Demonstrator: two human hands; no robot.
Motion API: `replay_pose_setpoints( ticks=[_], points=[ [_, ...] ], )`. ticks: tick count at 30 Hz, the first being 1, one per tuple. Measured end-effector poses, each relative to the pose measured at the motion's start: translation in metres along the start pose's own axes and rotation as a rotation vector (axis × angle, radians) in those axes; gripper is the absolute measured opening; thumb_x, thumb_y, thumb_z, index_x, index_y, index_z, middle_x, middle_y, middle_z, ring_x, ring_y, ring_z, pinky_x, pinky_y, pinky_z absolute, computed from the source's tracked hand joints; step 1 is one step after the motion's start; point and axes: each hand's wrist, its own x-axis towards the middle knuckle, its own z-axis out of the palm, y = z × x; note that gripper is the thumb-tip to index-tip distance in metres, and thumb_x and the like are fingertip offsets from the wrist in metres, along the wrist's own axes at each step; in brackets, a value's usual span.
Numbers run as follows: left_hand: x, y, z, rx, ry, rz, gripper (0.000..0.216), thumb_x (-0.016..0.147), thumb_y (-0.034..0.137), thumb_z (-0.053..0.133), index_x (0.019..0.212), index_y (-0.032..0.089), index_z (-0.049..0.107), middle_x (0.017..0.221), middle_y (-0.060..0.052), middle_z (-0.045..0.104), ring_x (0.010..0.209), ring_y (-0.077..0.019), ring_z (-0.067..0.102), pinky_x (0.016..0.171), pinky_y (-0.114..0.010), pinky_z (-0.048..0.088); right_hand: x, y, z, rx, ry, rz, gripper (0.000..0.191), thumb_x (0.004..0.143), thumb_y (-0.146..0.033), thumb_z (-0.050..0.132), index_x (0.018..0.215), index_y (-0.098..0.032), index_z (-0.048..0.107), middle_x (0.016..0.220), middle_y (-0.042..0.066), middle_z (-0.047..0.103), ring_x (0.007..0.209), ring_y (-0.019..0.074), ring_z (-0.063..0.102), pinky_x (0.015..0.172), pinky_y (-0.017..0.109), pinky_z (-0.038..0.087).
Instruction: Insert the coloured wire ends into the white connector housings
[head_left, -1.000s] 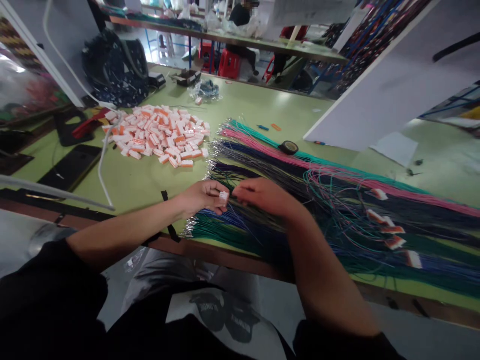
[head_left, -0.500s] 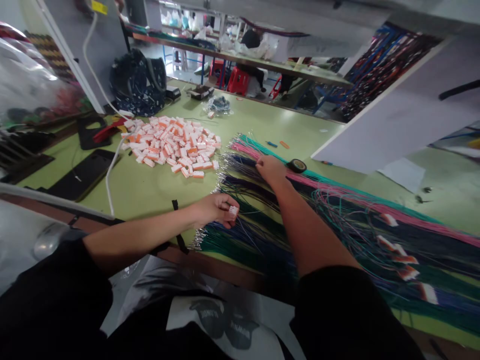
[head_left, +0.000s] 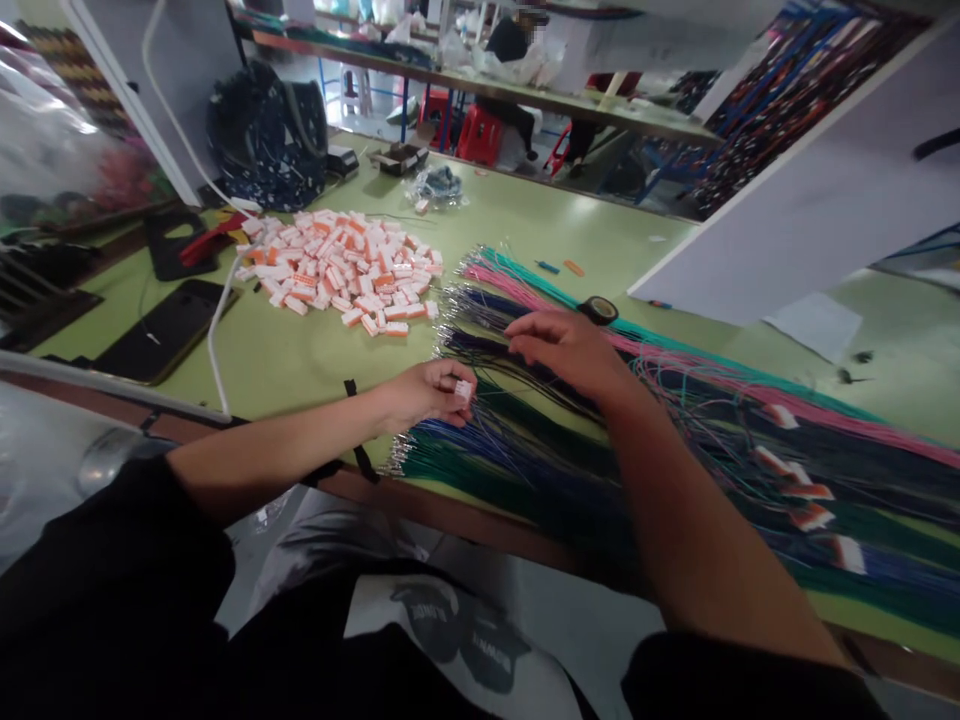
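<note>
My left hand (head_left: 429, 394) is closed around a small white and orange connector housing (head_left: 463, 390), with its white face turned up between thumb and fingers. Thin wires trail right from near that housing. Over the dark wire bundles (head_left: 487, 345) is my right hand (head_left: 566, 348), its thumb and forefinger stretched left and slightly apart. I make out nothing between them. Bundles of teal, pink (head_left: 514, 290), dark, blue and green wires lie side by side, with metal terminals at their left ends. A heap of connector housings (head_left: 345, 265) lies beyond my left hand.
Several wired housings (head_left: 811, 515) rest on the wires at right. Black tape (head_left: 599, 310) sits near the pink wires. A phone (head_left: 154, 330), white cable (head_left: 214, 350), red-handled tool (head_left: 214, 240) and patterned bag (head_left: 262, 140) are at left. A white panel (head_left: 787, 200) stands at right.
My right hand has drawn back from the upper dark wires toward me, and its fingers have straightened. My left hand still holds the connector housing. The whole view has shifted slightly.
</note>
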Motion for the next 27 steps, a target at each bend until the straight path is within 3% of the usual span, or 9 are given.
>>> replay_pose_setpoints(
  ticks=[4, 13, 27],
  points=[
    [0.0, 0.0, -0.002, -0.017, -0.021, 0.014, 0.03, 0.065, 0.008, 0.073, 0.086, 0.014, 0.053, 0.067, 0.003, 0.061, 0.061, -0.0095, 0.061, 0.06, -0.024, 0.049, -0.025, -0.019, 0.016, -0.002, -0.097, -0.112, 0.018, 0.073, -0.03, 0.055, 0.078, -0.018, 0.068, 0.073, 0.001, 0.066, 0.061, 0.0109, 0.054, 0.059, 0.024, 0.039],
    [0.0, 0.0, -0.003, -0.023, -0.024, -0.011, 0.028, 0.065, 0.006, 0.072, 0.085, 0.014, 0.053, 0.067, 0.003, 0.061, 0.062, -0.0089, 0.062, 0.059, -0.022, 0.05, -0.042, -0.01, 0.032, -0.052, -0.011, -0.069, 0.01, 0.068, -0.019, 0.051, 0.062, -0.018, 0.059, 0.063, 0.0, 0.061, 0.059, 0.0107, 0.051, 0.059, 0.023, 0.037],
    [-0.002, 0.001, -0.002, -0.005, -0.024, -0.012, 0.029, 0.064, 0.005, 0.071, 0.085, 0.014, 0.054, 0.067, 0.003, 0.061, 0.063, -0.0085, 0.062, 0.06, -0.02, 0.051, -0.044, -0.008, 0.045, -0.137, 0.055, -0.077, 0.012, 0.068, -0.017, 0.05, 0.057, -0.019, 0.055, 0.058, -0.001, 0.058, 0.056, 0.0104, 0.049, 0.056, 0.022, 0.034]
  ],
)
